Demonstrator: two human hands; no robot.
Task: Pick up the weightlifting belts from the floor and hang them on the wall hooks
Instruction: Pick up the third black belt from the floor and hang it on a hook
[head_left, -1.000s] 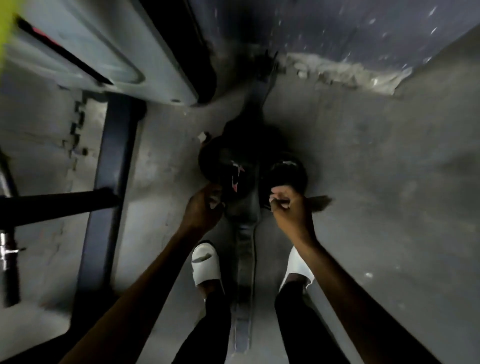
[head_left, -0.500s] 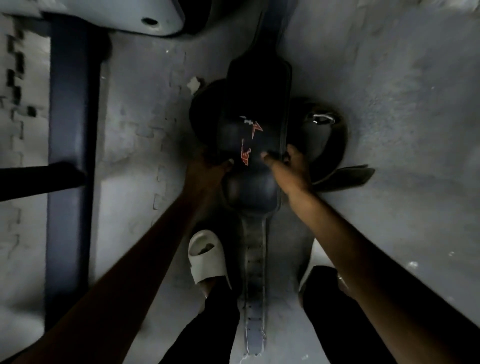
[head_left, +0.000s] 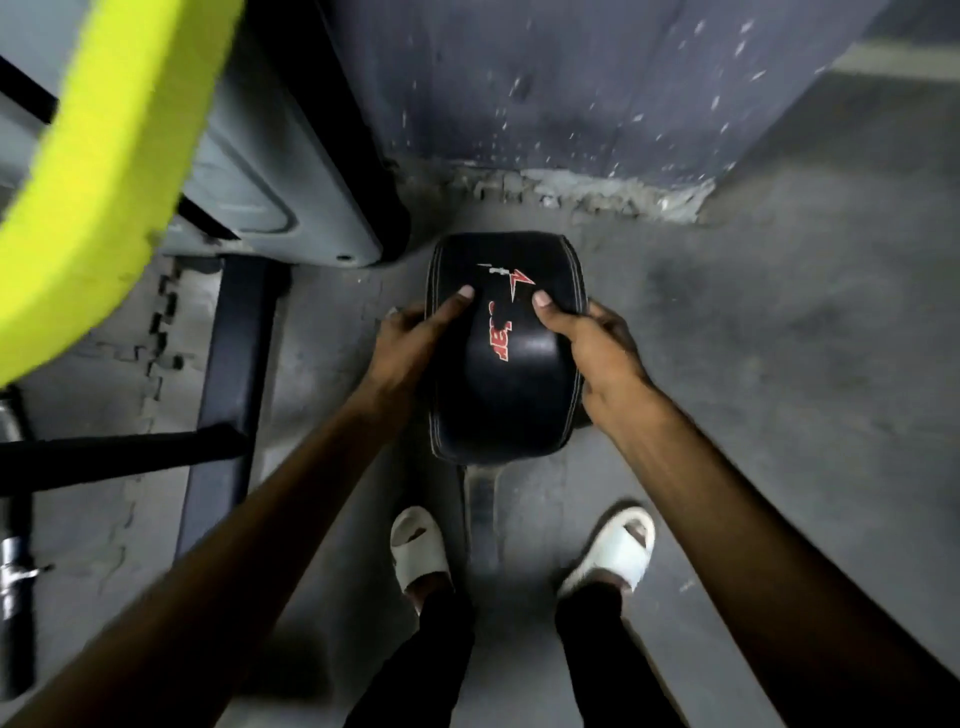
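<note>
A black leather weightlifting belt with red and white lettering is lifted off the grey floor, its wide padded back bent over towards me. My left hand grips its left edge, thumb on top. My right hand grips its right edge the same way. The belt's narrow strap hangs down between my feet. No wall hooks are in view.
A yellow padded bar crosses the upper left, above a grey machine panel and dark steel frame beams. A dark blue wall with a crumbled base rises ahead. My white slippers stand on the rubber floor.
Both hands have lifted the belt off the floor and bent its wide part upward. The second dark belt seen beneath it earlier is out of sight. The view has tilted up.
</note>
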